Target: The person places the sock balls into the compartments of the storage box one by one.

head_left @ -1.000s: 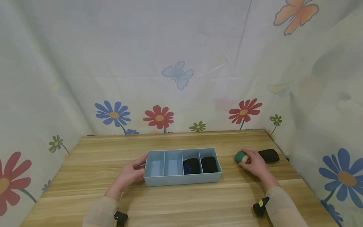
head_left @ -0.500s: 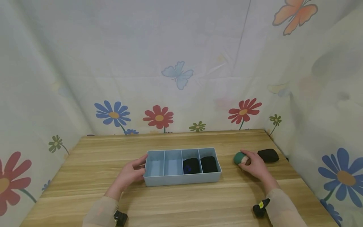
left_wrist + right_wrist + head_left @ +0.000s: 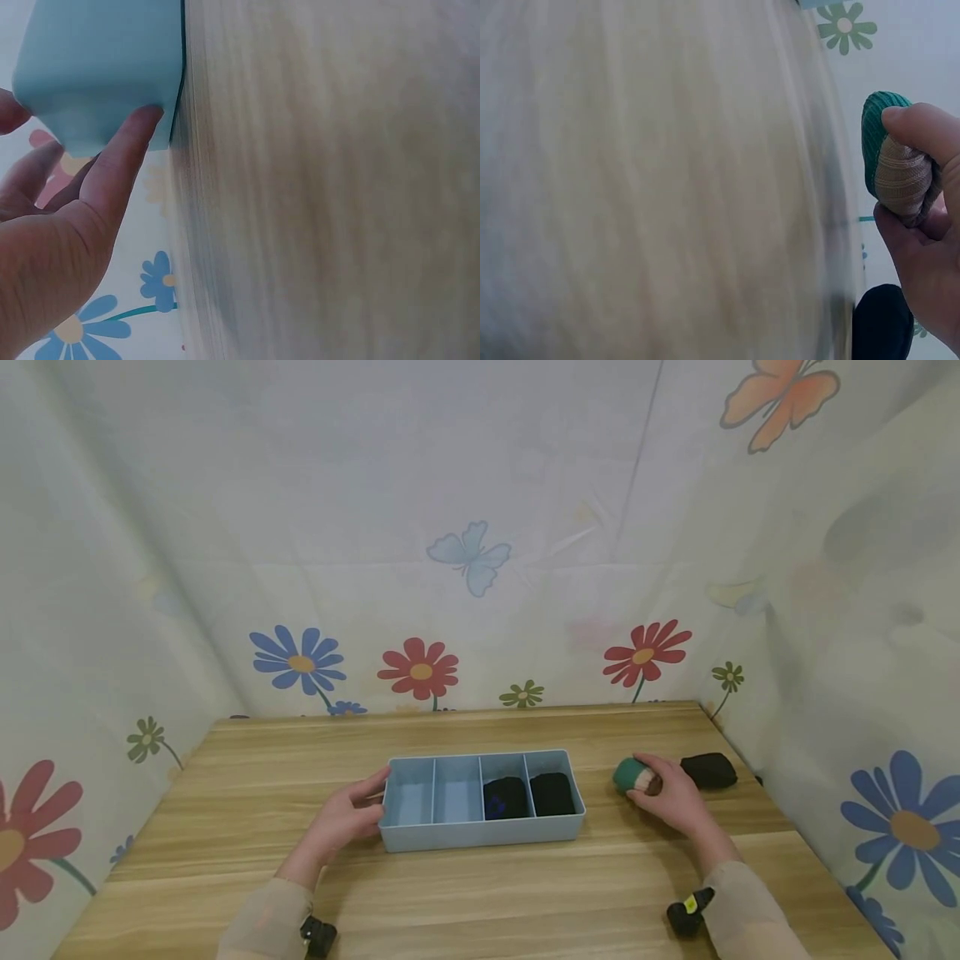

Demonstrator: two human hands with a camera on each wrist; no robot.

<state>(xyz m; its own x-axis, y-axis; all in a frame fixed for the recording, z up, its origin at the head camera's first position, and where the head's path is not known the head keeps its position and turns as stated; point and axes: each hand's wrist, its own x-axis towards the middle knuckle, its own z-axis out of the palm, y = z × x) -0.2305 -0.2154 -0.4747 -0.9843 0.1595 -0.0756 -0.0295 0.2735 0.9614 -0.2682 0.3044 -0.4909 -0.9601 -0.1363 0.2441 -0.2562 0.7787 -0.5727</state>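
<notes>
My right hand (image 3: 676, 795) pinches a rolled-up sock (image 3: 632, 775), green at one end and beige ribbed at the other, between thumb and fingers. In the right wrist view the sock (image 3: 904, 169) shows its green toe pointing away from the palm. Right behind that hand lies a black rolled bundle (image 3: 709, 771). My left hand (image 3: 345, 817) rests against the left end of a light-blue box (image 3: 480, 835) with its fingers extended. In the left wrist view one fingertip (image 3: 150, 112) touches the box's end wall.
Dividers split the box into several compartments. The two right ones hold black rolled bundles, a left one (image 3: 507, 798) with a blue mark and a plain one (image 3: 552, 794). The wooden table (image 3: 480, 902) meets a flower-printed cloth (image 3: 480, 635) behind and at both sides.
My right hand has shifted slightly to the left with the sock, away from the black bundle. My left hand and the box have stayed in place.
</notes>
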